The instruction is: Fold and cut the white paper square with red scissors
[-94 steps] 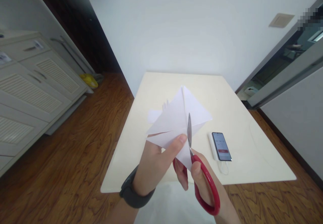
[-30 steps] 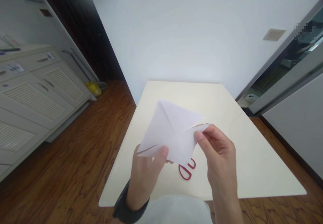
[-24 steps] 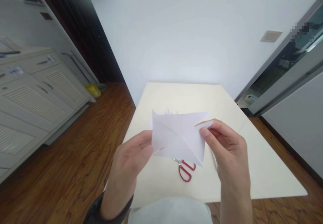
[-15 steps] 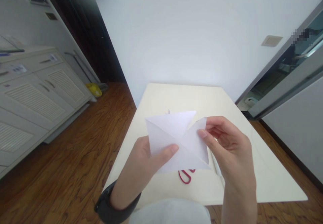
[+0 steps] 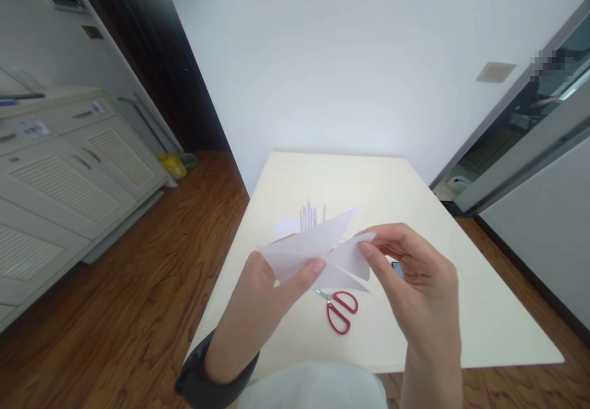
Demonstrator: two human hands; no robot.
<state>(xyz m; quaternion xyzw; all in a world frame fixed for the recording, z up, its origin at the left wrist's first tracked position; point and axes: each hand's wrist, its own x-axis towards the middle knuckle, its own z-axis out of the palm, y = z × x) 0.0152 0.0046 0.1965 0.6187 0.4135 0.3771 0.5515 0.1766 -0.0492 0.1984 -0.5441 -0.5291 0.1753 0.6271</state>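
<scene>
A creased white paper sheet [image 5: 318, 249] with cuts in it is held in the air above a cream table [image 5: 461, 311]. My left hand [image 5: 265, 301] pinches its left part between thumb and fingers; a dark band sits on that wrist. My right hand [image 5: 412, 280] pinches the cut flap at the sheet's right. The sheet lies almost flat, tilted away from me. Red-handled scissors [image 5: 340, 311] lie shut on the table just under the paper, apart from both hands.
Several thin sticks [image 5: 311, 214] and a white paper scrap [image 5: 286, 229] lie on the table beyond the sheet. A phone edge [image 5: 397, 268] shows behind my right hand. White cabinets [image 5: 69, 182] stand left, a sliding door [image 5: 520, 151] right.
The scissors went from my right hand to the table, and that hand took the cut flap. Over the last second the sheet turned and tipped from upright to nearly flat.
</scene>
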